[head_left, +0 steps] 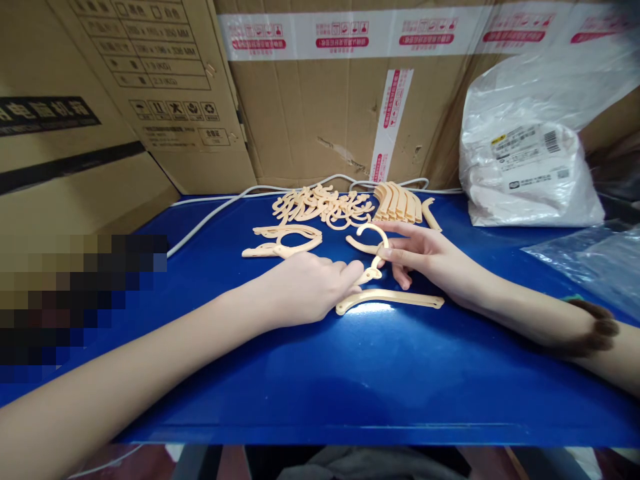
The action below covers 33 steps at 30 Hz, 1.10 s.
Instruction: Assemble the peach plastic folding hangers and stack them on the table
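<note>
Right grip (420, 251) pinches the cream hook (384, 237) midway; left grip (311, 287) pinches its base.

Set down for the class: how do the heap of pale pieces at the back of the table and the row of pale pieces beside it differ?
Order: the heap is jumbled, while the row is lined up side by side.
Shape: the heap shows thin, curled pieces; the row shows broader, gently bent ones.
Spread: the heap reaches wider than the row.
Both are pale cream and lie on the blue table.
</note>
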Available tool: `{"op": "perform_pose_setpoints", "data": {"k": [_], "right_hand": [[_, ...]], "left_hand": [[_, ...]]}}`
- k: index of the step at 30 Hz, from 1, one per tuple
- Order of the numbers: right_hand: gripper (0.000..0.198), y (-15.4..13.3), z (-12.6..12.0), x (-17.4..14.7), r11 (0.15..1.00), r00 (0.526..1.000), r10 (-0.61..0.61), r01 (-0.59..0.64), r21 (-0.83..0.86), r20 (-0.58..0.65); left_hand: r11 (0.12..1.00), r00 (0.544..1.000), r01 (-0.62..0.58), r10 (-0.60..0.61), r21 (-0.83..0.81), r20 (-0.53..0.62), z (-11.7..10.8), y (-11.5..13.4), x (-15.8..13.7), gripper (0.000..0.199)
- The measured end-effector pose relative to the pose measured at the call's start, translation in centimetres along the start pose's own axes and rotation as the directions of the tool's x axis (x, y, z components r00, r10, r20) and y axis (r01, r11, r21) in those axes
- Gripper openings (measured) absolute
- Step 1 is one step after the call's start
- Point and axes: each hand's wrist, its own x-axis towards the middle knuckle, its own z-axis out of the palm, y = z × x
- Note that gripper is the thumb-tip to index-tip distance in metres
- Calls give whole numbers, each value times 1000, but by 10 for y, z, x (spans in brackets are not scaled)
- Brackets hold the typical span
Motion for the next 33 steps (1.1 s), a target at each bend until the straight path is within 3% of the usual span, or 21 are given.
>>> {"op": "perform_pose_setpoints", "data": {"k": [9,33], "right_hand": [[56,2,-2,0,994,997,-65,67,-84,32],[62,0,2,-1,999,999,-30,29,-16,-18]], "left_hand": [[999,997,26,-25,-18,75,-3,1,1,24],[999,999,42,-41,34,-17,3,0,0,24]]}}
